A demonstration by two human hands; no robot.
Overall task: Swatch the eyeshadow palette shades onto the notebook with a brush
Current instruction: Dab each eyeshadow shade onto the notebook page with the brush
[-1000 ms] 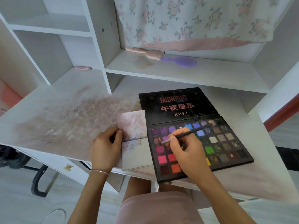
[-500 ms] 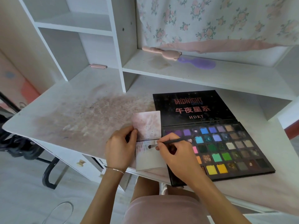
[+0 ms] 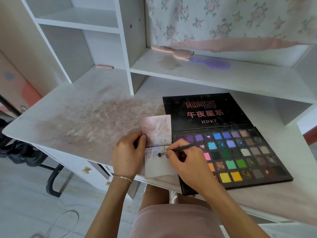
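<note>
One eyeshadow palette point(image 3: 228, 152) lies open at the right of the worktop point(image 3: 68, 117), with one small notebook point(image 3: 157, 146) just left of it. One brush point(image 3: 175, 150) is over the notebook. Two hairbrushes sit on the far shelf: one pink point(image 3: 171, 51), one purple point(image 3: 212, 63). Two hands point(image 3: 127, 153) are in view.

On my feed a pink hairbrush point(image 3: 173, 52) and a purple hairbrush point(image 3: 212, 63) lie touching end to end on the desk's shelf point(image 3: 240, 79) under a floral cloth point(image 3: 223, 21), with a pink clip point(image 3: 104, 67) in the left cubby's back corner.
</note>
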